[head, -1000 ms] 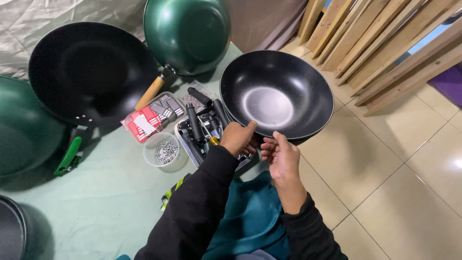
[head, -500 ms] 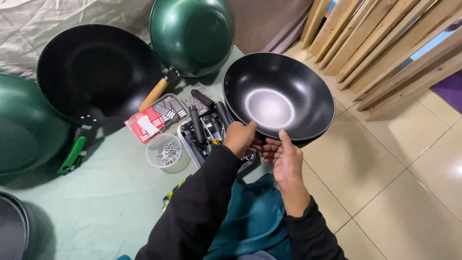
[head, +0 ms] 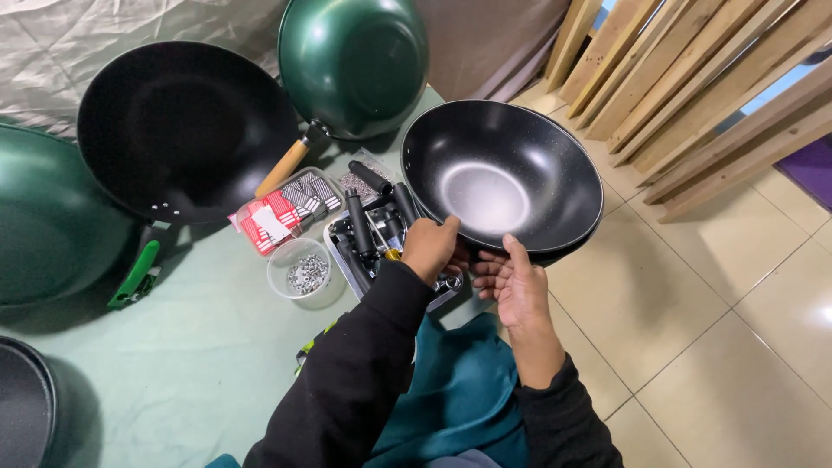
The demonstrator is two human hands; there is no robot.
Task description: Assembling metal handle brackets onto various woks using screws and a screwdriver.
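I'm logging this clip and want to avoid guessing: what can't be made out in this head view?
- What the left hand grips under the handleless black wok: hidden by the rim and fingers.
- Right hand fingertips: tucked beneath the wok.
- Kind of small metal parts in the clear round tub: too small.
- Tray of black handles: near end covered by the left hand.
- Green wok at left: cut by the edge.

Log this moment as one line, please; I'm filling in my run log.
left hand: grips near rim of black wok | right hand: supports wok from below | tray of black handles: beside left hand
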